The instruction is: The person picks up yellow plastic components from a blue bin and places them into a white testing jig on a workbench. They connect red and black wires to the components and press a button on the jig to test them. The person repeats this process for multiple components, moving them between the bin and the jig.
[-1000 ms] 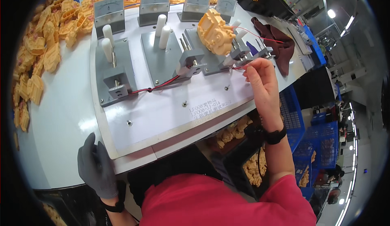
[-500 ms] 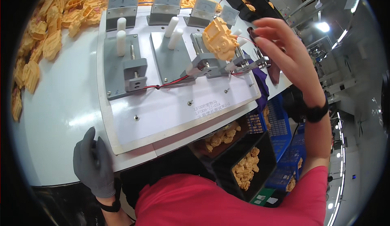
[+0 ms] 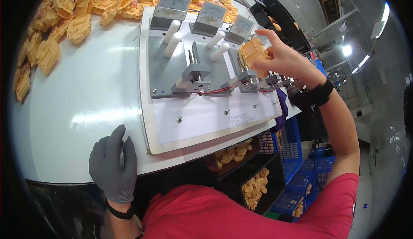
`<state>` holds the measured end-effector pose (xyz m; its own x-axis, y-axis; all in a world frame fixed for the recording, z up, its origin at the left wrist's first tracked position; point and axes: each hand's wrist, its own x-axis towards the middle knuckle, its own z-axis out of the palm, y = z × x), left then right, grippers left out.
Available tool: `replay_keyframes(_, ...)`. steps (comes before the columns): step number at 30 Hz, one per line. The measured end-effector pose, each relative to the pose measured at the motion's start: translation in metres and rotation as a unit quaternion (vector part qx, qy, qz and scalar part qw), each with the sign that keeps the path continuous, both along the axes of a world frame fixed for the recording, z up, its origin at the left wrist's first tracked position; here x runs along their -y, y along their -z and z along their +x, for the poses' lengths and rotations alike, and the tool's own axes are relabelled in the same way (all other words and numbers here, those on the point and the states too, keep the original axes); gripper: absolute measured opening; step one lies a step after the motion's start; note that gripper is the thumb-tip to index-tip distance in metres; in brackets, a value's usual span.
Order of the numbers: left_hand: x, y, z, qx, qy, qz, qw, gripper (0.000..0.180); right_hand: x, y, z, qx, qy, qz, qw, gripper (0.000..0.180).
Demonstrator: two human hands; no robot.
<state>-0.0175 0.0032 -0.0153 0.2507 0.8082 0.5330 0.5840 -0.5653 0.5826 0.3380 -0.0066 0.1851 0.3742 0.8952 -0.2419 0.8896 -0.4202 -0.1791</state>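
My right hand [image 3: 289,60] is bare and reaches over the test board. Thumb and fingers are closed round a yellow-orange plastic casing [image 3: 253,52], which stands at one of the grey metal fixtures, partly hidden by the hand. My left hand [image 3: 112,166], in a grey glove, lies at the front edge of the white table [image 3: 81,118], left of the board. Its fingers are stretched out and the thumb stands apart, with nothing held. The white test board [image 3: 198,131] carries grey fixture plates [image 3: 161,73] with white pegs [image 3: 173,44], small toggle switches [image 3: 179,119] and red-black wires.
Analog panel meters [image 3: 172,4] line the board's back. Heaped yellow-orange casings [image 3: 79,28] cover the table's far left and back. Below the right edge stand a black bin [image 3: 275,183] of casings and blue crates [image 3: 292,144]. A purple cloth [image 3: 281,105] hangs beside the board.
My right hand has moved in from the right of the casing and closed on it. My left hand stays by the table edge, its fingers shifted slightly. The whole view has turned a little left.
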Motion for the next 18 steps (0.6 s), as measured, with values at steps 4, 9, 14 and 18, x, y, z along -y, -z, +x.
replay_keyframes(4,0.000,0.001,0.000,-0.012,0.000,-0.007,1.000,0.030,0.005,0.005,0.019,-0.043,-0.015,0.013,0.999,0.080)
replay_keyframes(9,0.001,0.000,0.000,-0.015,0.014,-0.040,0.999,0.030,0.031,0.004,0.037,-0.062,-0.025,0.142,0.988,0.073)
replay_keyframes(14,0.005,0.001,0.002,-0.021,-0.008,-0.049,0.999,0.032,0.088,-0.014,0.015,-0.028,-0.044,0.313,0.948,0.021)
replay_keyframes(18,0.005,0.003,0.003,-0.026,-0.010,-0.061,0.998,0.032,0.138,0.010,-0.022,-0.137,-0.047,0.144,0.979,0.015)
